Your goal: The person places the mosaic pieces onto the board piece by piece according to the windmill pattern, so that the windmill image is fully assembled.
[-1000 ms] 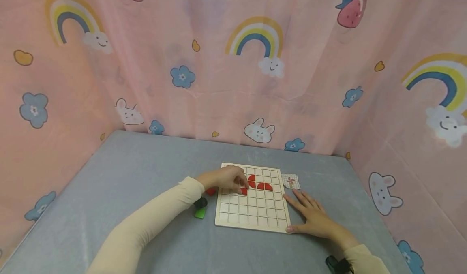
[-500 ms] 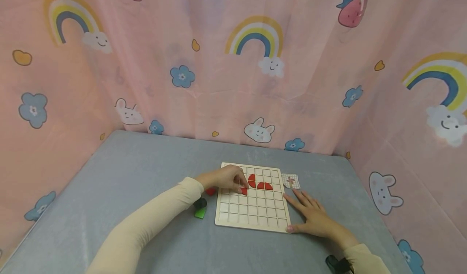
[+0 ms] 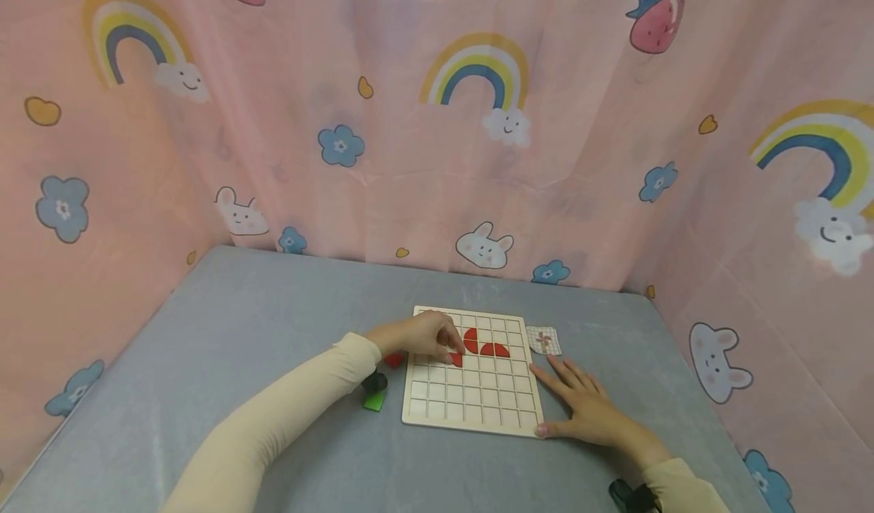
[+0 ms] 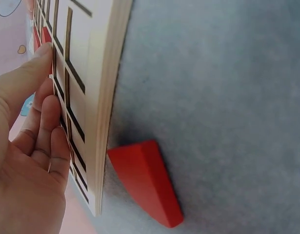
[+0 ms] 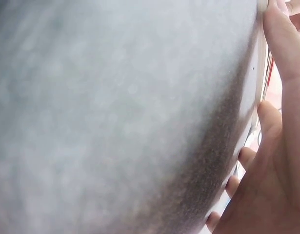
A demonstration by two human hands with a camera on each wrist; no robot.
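Note:
A pale wooden grid board (image 3: pixel 471 407) lies on the table. My left hand (image 3: pixel 429 334) reaches over its left side, thumb and index fingertip at a small red quarter-circle block (image 3: pixel 457 360), which they pinch down in a cell. Its other fingers curl loosely over the board in the left wrist view. Beyond the fingertips, several red blocks (image 3: pixel 495 349) form rounded shapes in neighbouring cells. My right hand (image 3: pixel 586 408) spreads its fingers along the board's right edge, the thumb touching the near right corner.
Beside the board's right edge lies a small card (image 3: pixel 544 340) with a red pinwheel-like picture on a grid. A loose red curved block (image 4: pixel 147 183) sits by the left edge. Near the left cuff is a green block (image 3: pixel 375 401). Pink curtains (image 3: pixel 410 194) surround the grey table (image 3: pixel 287 308).

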